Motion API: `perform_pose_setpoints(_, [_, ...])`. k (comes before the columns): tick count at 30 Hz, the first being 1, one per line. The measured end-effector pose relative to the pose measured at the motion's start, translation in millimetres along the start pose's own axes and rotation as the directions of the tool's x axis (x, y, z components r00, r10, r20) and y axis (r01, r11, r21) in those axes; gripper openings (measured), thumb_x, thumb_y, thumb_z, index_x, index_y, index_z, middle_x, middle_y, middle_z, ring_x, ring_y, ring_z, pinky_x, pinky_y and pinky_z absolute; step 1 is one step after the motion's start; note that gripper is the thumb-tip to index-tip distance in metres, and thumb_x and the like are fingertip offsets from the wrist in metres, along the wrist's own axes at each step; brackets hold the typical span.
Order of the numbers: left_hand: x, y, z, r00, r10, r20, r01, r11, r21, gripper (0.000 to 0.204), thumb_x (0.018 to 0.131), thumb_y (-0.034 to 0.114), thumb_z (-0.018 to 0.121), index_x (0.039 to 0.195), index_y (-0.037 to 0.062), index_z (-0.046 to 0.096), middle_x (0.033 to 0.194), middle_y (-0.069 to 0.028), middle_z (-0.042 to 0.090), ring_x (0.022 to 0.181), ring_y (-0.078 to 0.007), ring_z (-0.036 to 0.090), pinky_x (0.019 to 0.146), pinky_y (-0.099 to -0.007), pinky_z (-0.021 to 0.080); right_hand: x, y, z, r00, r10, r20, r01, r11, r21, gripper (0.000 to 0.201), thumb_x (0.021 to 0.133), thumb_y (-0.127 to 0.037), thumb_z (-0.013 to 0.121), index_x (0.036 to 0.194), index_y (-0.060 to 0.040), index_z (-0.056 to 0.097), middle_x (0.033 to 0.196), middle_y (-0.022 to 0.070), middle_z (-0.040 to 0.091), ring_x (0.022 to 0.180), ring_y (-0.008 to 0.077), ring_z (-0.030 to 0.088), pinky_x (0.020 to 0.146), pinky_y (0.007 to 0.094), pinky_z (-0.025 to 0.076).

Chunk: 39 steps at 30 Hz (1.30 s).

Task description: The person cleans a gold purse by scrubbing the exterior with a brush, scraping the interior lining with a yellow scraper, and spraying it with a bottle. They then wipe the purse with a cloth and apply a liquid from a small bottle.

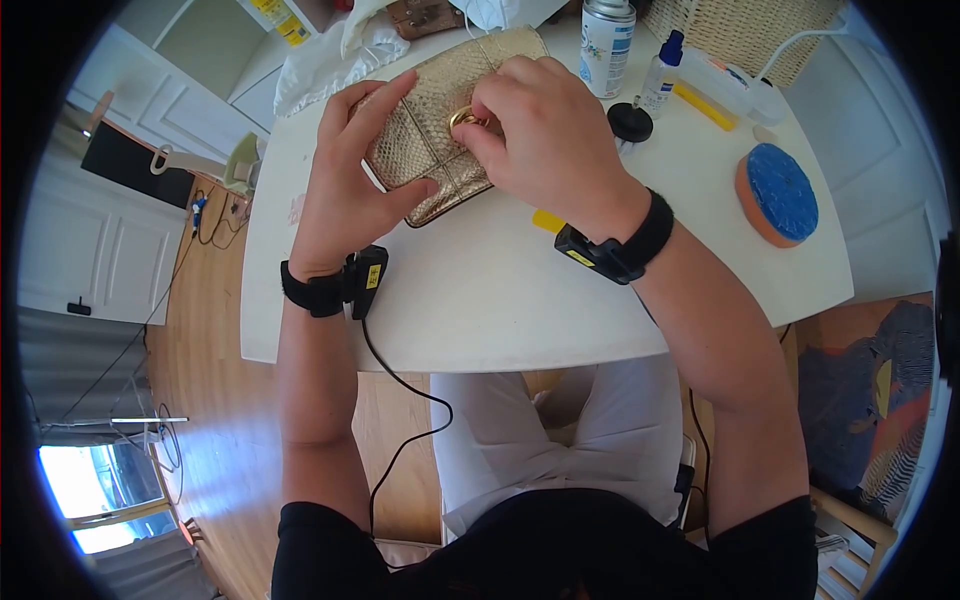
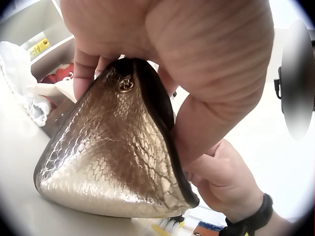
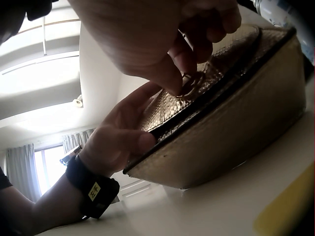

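Observation:
A gold snakeskin-textured bag [image 1: 425,130] with dark edging stands on the white table, its side with a small metal ring facing the left wrist view. My left hand [image 1: 355,180] grips the bag's left end, thumb on the near edge and fingers over the far side. With thumb and fingers, my right hand [image 1: 555,130] pinches a round gold clasp [image 1: 466,120] on the bag's front. In the right wrist view the clasp [image 3: 191,84] is partly covered by the fingers, and a dark gap shows along the flap's edge.
Behind and right of the bag are a spray can [image 1: 606,45], a small spray bottle [image 1: 662,75], a black round object [image 1: 630,122] and a woven basket [image 1: 740,30]. A blue-and-orange round sponge [image 1: 778,195] lies at the right. White cloth [image 1: 335,65] lies at the back left.

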State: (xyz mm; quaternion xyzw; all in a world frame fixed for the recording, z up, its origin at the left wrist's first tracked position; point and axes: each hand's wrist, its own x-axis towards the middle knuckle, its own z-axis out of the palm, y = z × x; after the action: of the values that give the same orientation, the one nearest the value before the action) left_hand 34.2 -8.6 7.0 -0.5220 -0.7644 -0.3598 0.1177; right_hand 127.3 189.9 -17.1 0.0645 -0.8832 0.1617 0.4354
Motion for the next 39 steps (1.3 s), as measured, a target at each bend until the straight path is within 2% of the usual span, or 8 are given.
perform_pose_setpoints(11, [-1,1,1,0.999,-0.044,-0.007,0.044,0.999,0.0,0.091,0.059,0.001,0.086,0.144,0.0141,0.056,0.132,-0.0131,0.051,0.122,-0.0298,0.054,0.1,-0.0367,0.05,-2,0,9,0.999,-0.044,-0.009,0.043,0.995,-0.094,0.02,0.084,-0.021,0.075,0.078,-0.0048,0.065,0.077,0.0102,0.065,0.075,0.0315,0.063,0.07,0.0426,0.05])
perform_pose_setpoints(17, [0,0,0,1.0,-0.017,-0.011,0.017,1.0,-0.013,0.091,0.059,0.001,0.086,0.144,0.0129,0.056,0.131,-0.0132,0.051,0.122,-0.0294,0.055,0.102,-0.0364,0.049,4,-4,-10,0.989,0.076,0.125,-0.085,0.994,0.073,0.012,0.084,-0.014,0.073,0.085,-0.0049,0.066,0.08,0.0104,0.066,0.074,0.0324,0.064,0.068,0.0426,0.052])
perform_pose_setpoints(19, [0,0,0,1.0,-0.019,-0.012,0.018,1.0,-0.018,0.091,0.059,0.001,0.086,0.144,0.0127,0.057,0.131,-0.0132,0.051,0.122,-0.0294,0.055,0.102,-0.0365,0.049,3,2,-4,0.999,0.011,0.052,-0.021,0.979,0.201,0.009,0.078,-0.01,0.071,0.087,-0.0117,0.071,0.08,0.0077,0.067,0.082,0.03,0.066,0.072,0.0432,0.052])
perform_pose_setpoints(22, [0,0,0,1.0,-0.018,-0.009,0.018,1.0,-0.019,0.09,0.059,0.001,0.086,0.144,0.0125,0.057,0.131,-0.0133,0.051,0.123,-0.0294,0.055,0.103,-0.0366,0.048,1,12,3,0.997,-0.076,0.001,0.074,0.983,0.166,0.014,0.077,-0.008,0.072,0.09,-0.0136,0.072,0.083,0.0057,0.067,0.083,0.0296,0.066,0.073,0.0425,0.052])
perform_pose_setpoints(28, [0,0,0,1.0,-0.02,-0.013,0.02,0.999,-0.028,0.09,0.059,0.001,0.086,0.144,0.0126,0.057,0.132,-0.0136,0.051,0.123,-0.0294,0.054,0.103,-0.0368,0.048,4,18,-1,0.985,-0.167,0.036,0.161,0.977,0.139,0.012,0.078,-0.009,0.072,0.089,-0.014,0.073,0.083,0.0036,0.065,0.085,0.0277,0.066,0.076,0.041,0.052])
perform_pose_setpoints(36, [-1,-2,1,1.0,-0.012,-0.017,0.012,1.0,-0.013,0.091,0.06,0.003,0.086,0.144,0.0128,0.056,0.132,-0.0139,0.051,0.124,-0.0301,0.054,0.105,-0.0373,0.047,8,22,0,0.976,-0.206,0.065,0.198,0.974,0.109,0.008,0.079,-0.01,0.072,0.087,-0.0139,0.073,0.084,0.0022,0.068,0.089,0.0251,0.065,0.08,0.0416,0.051])
perform_pose_setpoints(38, [-1,-4,1,0.999,0.016,-0.036,-0.015,0.999,0.032,0.093,0.06,0.005,0.088,0.147,0.0114,0.055,0.134,-0.0061,0.054,0.111,-0.0173,0.056,0.085,-0.0275,0.046,9,24,0,0.973,-0.222,0.06,0.215,0.971,0.108,0.008,0.079,-0.011,0.072,0.086,-0.0139,0.073,0.085,0.0019,0.068,0.089,0.025,0.065,0.08,0.0417,0.051])
perform_pose_setpoints(39, [-1,-4,1,0.999,0.017,-0.035,-0.016,0.999,0.031,0.093,0.06,0.005,0.088,0.147,0.0114,0.055,0.134,-0.0061,0.054,0.111,-0.0173,0.056,0.085,-0.0275,0.046,10,24,0,0.972,-0.23,0.052,0.224,0.969,0.106,0.006,0.08,-0.012,0.072,0.085,-0.0136,0.073,0.084,0.0018,0.069,0.089,0.0251,0.065,0.08,0.042,0.051])
